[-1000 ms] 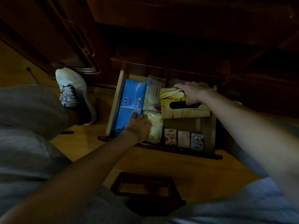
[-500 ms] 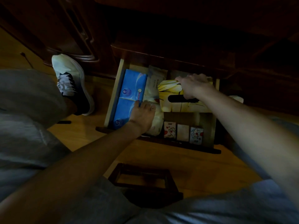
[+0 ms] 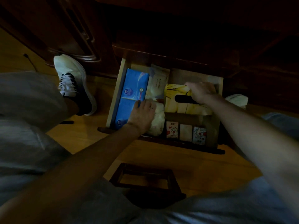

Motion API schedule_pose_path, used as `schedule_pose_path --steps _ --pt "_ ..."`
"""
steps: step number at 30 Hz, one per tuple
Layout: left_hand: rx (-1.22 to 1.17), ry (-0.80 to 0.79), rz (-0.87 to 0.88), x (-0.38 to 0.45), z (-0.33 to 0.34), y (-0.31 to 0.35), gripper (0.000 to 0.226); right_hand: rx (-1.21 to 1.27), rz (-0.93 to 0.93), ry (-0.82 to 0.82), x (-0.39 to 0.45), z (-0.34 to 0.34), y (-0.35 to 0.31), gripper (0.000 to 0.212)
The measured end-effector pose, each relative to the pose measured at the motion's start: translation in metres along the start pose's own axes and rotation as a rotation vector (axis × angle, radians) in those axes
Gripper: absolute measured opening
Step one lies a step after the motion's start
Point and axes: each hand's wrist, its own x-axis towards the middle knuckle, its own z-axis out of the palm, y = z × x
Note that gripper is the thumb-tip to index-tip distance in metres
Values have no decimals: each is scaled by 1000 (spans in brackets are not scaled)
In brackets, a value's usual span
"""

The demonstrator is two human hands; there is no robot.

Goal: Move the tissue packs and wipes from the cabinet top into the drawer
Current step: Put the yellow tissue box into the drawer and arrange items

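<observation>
You are settling packs in the open drawer (image 3: 113,101), left hand (image 3: 142,117) spread flat across the blue tissue packs (image 3: 131,97) and pale wipes (image 3: 157,118), right hand (image 3: 202,92) clamping the yellow tissue box (image 3: 178,101), probably needing nudging back.

The drawer (image 3: 113,101) is packed on my left: blue tissue packs (image 3: 132,92) against the wall, cream packs (image 3: 157,88) beside them. The yellow tissue box (image 3: 176,101) fills the right rear. Bare floor shows behind it, and between it and the three small packs (image 3: 186,132) at the front.
</observation>
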Motion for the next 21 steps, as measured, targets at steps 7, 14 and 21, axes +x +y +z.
schedule_pose_path --steps 7,14,21 --pt "-1 300 453 18 -10 9 52 -12 71 73 4 8 10 57" --pt "250 6 663 46 14 16 46 -54 93 172 7 26 21 64" --pt "368 20 631 59 21 16 38 -109 109 245 13 39 34 65"
